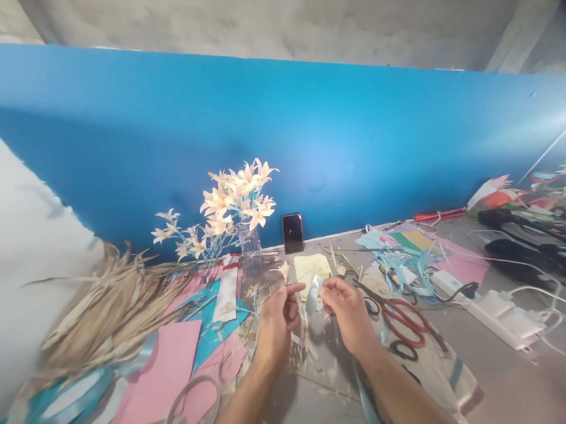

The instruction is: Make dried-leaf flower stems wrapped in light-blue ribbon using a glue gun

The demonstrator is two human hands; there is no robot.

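My left hand (277,320) is closed in a pinch on the stem of a small cream paper flower (284,271). My right hand (347,310) pinches a strip of light blue ribbon (313,293) that runs between both hands and trails down under my right forearm. Both hands hover close together over the cluttered table. Behind them stands a clear bottle (249,248) that carries a bunch of cream paper flowers (234,204).
Red-handled scissors (404,321) lie right of my hands. Pink paper sheets (163,375), dried straw (107,305), a ribbon roll (70,399), a yellow sheet (311,267), a phone (292,232) against the blue wall, a white power strip (488,306) with cables.
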